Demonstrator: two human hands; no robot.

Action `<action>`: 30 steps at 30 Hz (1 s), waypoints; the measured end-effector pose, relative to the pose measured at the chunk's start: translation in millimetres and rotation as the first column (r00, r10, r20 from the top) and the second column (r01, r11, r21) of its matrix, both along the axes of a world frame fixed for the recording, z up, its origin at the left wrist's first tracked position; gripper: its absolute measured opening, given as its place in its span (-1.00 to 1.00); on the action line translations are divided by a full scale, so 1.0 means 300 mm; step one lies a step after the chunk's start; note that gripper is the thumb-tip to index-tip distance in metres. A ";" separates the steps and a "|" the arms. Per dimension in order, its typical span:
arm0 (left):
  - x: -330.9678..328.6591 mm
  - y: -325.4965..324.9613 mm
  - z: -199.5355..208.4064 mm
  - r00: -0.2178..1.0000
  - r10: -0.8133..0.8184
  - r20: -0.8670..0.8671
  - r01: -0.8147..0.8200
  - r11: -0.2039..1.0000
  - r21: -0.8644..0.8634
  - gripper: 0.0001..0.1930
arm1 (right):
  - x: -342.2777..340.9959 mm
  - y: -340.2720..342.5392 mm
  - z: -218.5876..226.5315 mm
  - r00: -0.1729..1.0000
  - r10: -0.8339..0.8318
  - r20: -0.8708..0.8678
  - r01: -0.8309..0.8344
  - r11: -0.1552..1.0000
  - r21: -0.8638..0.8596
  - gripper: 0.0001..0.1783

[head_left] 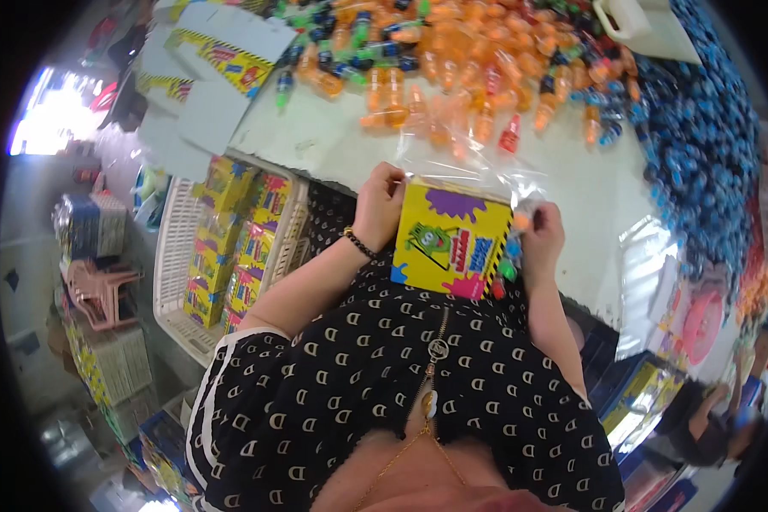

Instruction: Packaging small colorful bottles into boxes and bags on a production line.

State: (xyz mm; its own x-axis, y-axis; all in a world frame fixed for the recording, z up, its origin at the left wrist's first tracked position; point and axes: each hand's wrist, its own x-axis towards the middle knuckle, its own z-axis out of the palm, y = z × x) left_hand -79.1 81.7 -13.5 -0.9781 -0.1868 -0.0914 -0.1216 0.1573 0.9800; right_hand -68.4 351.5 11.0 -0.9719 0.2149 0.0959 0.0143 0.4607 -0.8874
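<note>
Close to my body, a yellow cartoon-printed box (414,256) with purple and pink splashes sits in a clear plastic bag (452,166). The bag's loose end spreads beyond the box, over the table. My left hand (381,205) is closed at the bag's left edge, by the box's upper left corner, with a beaded bracelet on the wrist. On the other side, my right hand (541,243) pinches the bag's right edge. Between that hand and the box, several small bottles (509,260) in blue, green and red show along the box's side.
Piles of small orange bottles (478,51) and blue ones (691,111) cover the far part of the pale table (333,145). Flat printed cards (205,102) lie far left. A white basket (175,256) of packed yellow boxes stands at my left. One red bottle (509,135) lies beyond the bag.
</note>
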 end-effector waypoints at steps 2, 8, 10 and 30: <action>0.026 0.022 0.031 0.997 0.044 -0.057 -0.042 0.999 0.032 -0.92 | 0.029 0.005 0.018 0.997 -0.015 -0.070 0.013 1.000 -0.023 -0.76; 0.023 0.061 0.128 0.987 -0.058 0.151 0.072 0.994 -0.084 -0.83 | 0.050 0.088 -0.078 1.000 -0.029 -0.009 0.028 0.991 -0.130 -0.74; 0.040 0.036 0.144 0.990 -0.023 0.136 0.033 0.997 -0.074 -0.83 | 0.043 0.077 -0.059 0.999 -0.001 -0.044 -0.009 0.979 -0.206 -0.76; 0.098 -0.011 0.228 0.859 -0.454 -0.238 0.228 0.754 -0.616 -0.88 | 0.114 0.064 0.146 0.933 0.340 -0.116 -0.251 0.849 0.465 -0.85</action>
